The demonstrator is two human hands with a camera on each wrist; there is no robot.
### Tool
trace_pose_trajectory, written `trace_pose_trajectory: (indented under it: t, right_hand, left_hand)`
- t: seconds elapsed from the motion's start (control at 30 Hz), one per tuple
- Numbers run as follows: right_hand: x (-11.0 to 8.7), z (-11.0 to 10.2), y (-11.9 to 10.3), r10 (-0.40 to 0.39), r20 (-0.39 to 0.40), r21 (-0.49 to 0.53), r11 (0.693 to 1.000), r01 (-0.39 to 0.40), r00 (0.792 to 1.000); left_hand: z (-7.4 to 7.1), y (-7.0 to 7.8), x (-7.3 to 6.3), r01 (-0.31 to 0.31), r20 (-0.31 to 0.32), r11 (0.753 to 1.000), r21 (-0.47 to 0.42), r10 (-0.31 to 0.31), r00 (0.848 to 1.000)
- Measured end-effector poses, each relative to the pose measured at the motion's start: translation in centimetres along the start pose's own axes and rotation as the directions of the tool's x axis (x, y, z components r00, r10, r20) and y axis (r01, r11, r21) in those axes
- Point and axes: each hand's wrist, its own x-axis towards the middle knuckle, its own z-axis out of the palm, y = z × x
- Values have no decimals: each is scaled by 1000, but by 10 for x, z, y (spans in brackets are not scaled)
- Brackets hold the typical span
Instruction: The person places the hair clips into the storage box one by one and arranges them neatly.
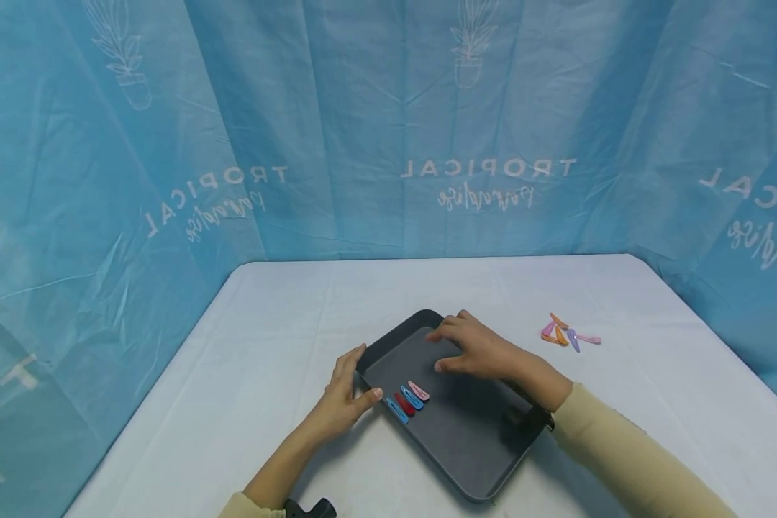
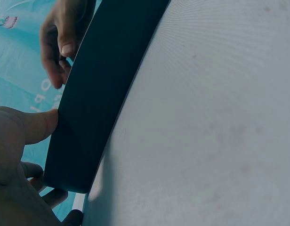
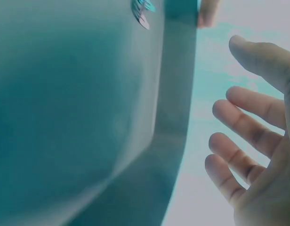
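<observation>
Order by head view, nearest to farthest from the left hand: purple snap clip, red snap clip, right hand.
1. Red snap clip, inside the tray.
2. Right hand, over the tray's right side.
3. Purple snap clip, on the table's right.

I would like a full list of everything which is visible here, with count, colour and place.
Tray: 1, dark grey, on the table
Blue hair clips: 2, blue, first and third from left in the tray's row
Red hair clip: 1, red, second in that row
Pink hair clip: 1, pink, fourth
Loose hair clips: about 6, orange, pink, purple, right of the tray
Table: 1, white, beneath everything
Backdrop: sheet count unclear, blue, white print, around the table
Sleeves: 2, beige, on both arms
Left hand: 1, gripping the tray's left corner
Right hand: 1, above the tray
</observation>
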Motion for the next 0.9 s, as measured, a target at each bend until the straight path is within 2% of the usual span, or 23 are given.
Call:
trace_pose_trajectory:
  t: [0.2,0.47,0.9]
  right_hand:
    - [-7,-15,10,61,-80,-18,998,-62,995]
    - [-19,-35,28,149,-172,13,989,-149,974]
    - [-45,-54,64,346,-276,65,938,-341,897]
  left_hand:
    - [0,1,0,2,3,1000,-5,-2,1000]
    - [0,2,-1,11,5,1000,-11,-11,1000]
    - [0,0,-1,5,0,1000,-6,-5,1000]
